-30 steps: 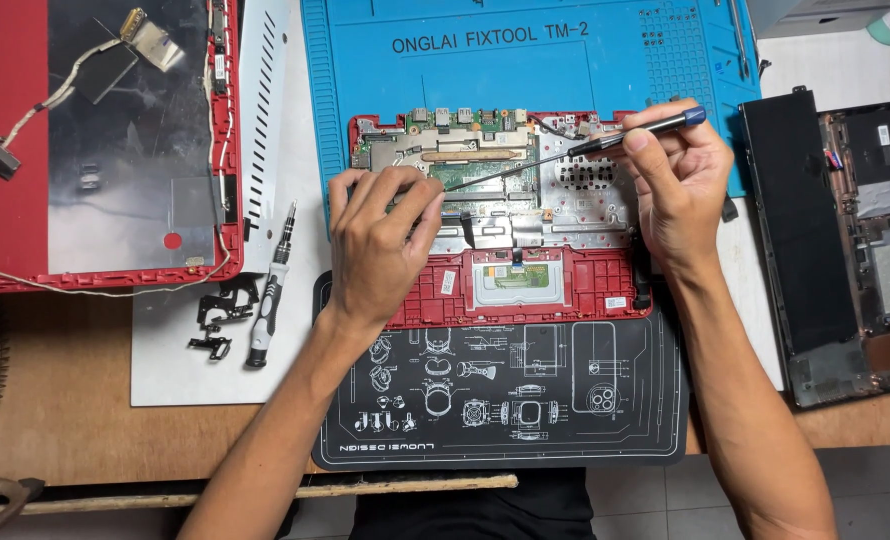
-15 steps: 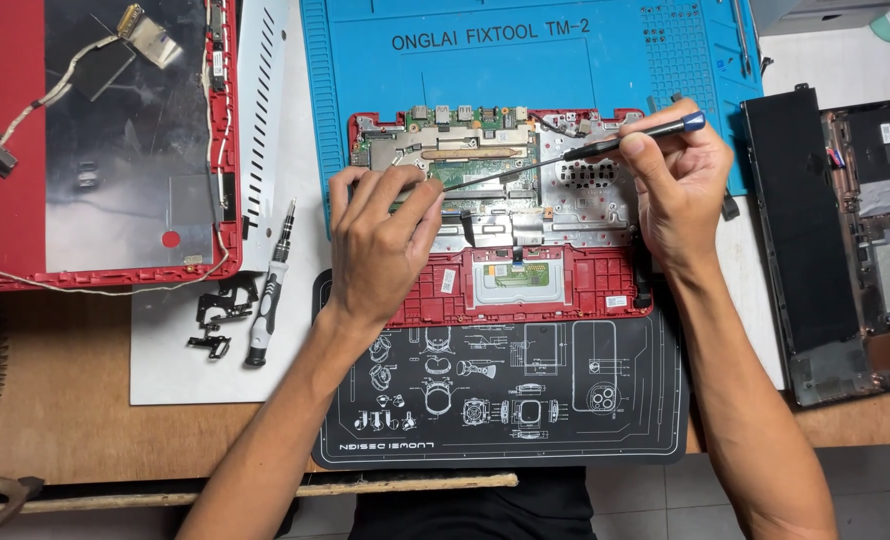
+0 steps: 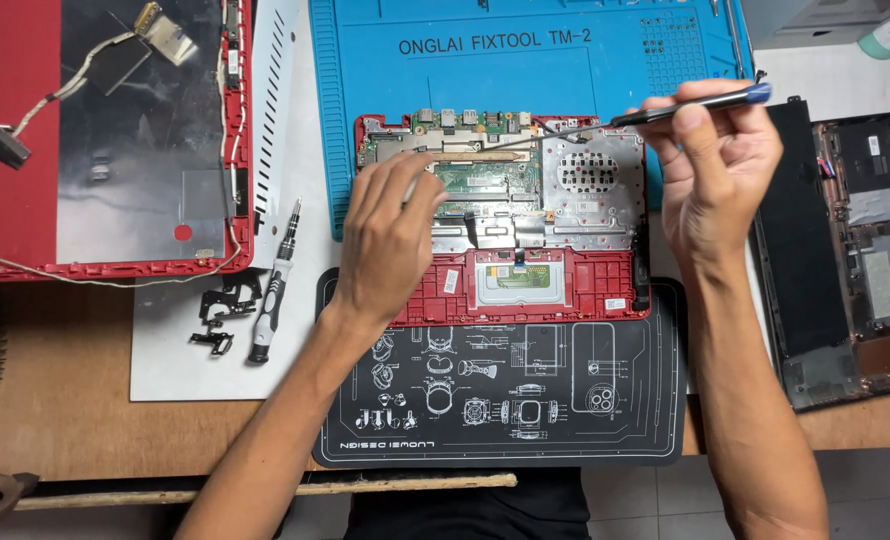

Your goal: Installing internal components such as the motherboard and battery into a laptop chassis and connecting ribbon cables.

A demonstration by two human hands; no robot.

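An opened red laptop base (image 3: 565,290) lies across a blue work mat (image 3: 485,70) and a black printed mat (image 3: 505,400). Its circuit board, metal shielding and touchpad underside are exposed. My left hand (image 3: 390,235) rests flat on the left part of the board, fingers apart. My right hand (image 3: 715,170) hovers over the base's right edge and grips a thin dark pry tool (image 3: 665,110) with a blue end. The tool's tip points left over the upper part of the board.
A red laptop lid (image 3: 105,140) with loose cables lies at the far left. A screwdriver (image 3: 275,285) and black hinge parts (image 3: 220,315) sit on a white sheet. A second opened dark laptop (image 3: 855,240) occupies the right side. A wooden stick (image 3: 245,490) lies along the table's front edge.
My right hand has lifted and shifted right with the pry tool, drawing its tip back from the middle of the board. The left hand has stayed in place.
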